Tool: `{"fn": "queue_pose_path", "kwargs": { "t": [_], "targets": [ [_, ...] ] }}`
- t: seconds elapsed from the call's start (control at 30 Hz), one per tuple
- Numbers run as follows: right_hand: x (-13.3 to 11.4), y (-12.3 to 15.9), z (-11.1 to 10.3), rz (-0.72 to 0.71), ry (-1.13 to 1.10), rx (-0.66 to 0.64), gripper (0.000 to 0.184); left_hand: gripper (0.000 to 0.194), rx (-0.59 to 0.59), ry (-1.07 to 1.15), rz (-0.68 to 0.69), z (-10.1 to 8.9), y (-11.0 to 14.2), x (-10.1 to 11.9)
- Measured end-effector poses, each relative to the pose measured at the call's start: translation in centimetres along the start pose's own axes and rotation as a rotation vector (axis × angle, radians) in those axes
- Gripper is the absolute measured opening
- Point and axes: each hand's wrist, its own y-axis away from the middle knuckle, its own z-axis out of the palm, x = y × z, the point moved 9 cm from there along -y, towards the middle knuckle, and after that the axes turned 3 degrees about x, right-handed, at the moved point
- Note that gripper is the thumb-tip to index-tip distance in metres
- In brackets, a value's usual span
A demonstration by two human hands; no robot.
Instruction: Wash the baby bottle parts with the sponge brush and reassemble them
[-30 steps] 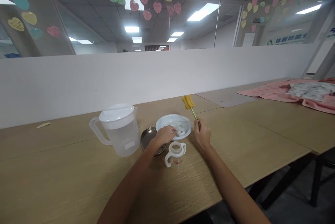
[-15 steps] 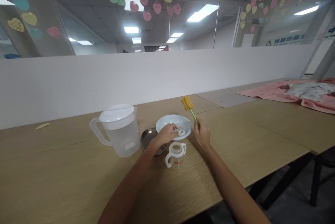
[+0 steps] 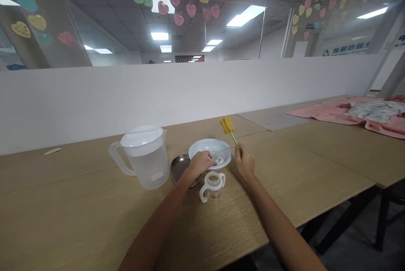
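Observation:
My right hand grips the handle of a sponge bottle brush, its yellow head tilted up to the left above the table. Over the near-left rim of a white bowl, my left hand has its fingers curled inward. Whatever those fingers pinch is too small to make out. Small white parts lie in the bowl beside the fingertips. In front of the bowl stands an uncapped clear baby bottle with two white handles. A round metal dish sits partly beneath my left wrist.
A lidded clear plastic pitcher stands left of the metal dish. Far left lies a thin pale strip. A pink cloth with patterned fabric on it covers the table's far right. A low white wall runs behind the table.
My left hand's fingers have shifted slightly over the bowl, and the white parts by them show a little differently. The brush stays raised in my right hand, almost still.

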Motion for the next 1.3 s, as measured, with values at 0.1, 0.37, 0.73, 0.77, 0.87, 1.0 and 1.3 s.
{"fn": "queue_pose_path", "kwargs": {
  "t": [0.1, 0.37, 0.73, 0.77, 0.87, 1.0, 1.3],
  "targets": [
    [0.1, 0.0, 0.0, -0.003, -0.003, 0.005, 0.049, 0.02, 0.031, 0.034, -0.044, -0.5, 0.1, -0.3],
    [0.0, 0.1, -0.1, -0.003, -0.048, 0.006, 0.051, 0.022, 0.188, 0.412, -0.141, -3.1, -0.9, -2.1],
    [-2.8, 1.7, -0.1, -0.263, -0.098, 0.025, 0.05, 0.032, 0.327, 1.142, -0.229, -6.0, -0.2, -1.3],
    [-3.1, 1.9, 0.0, -0.287, -0.097, 0.015, 0.049, 0.028, 0.309, 1.181, -0.233, -5.8, -0.2, -1.1],
    [-3.6, 2.0, 0.1, -0.319, -0.082, -0.002, 0.048, 0.016, 0.246, 1.275, -0.241, -5.2, -0.4, -0.8],
    [-3.7, 1.9, 0.3, -0.311, -0.08, -0.031, 0.047, 0.009, 0.196, 1.384, -0.282, -4.7, -0.6, -0.8],
    [-4.3, 1.9, 0.2, -0.35, -0.175, -0.089, 0.044, 0.014, 0.196, 1.533, -0.412, -4.9, -0.1, -0.7]
  ]
}}
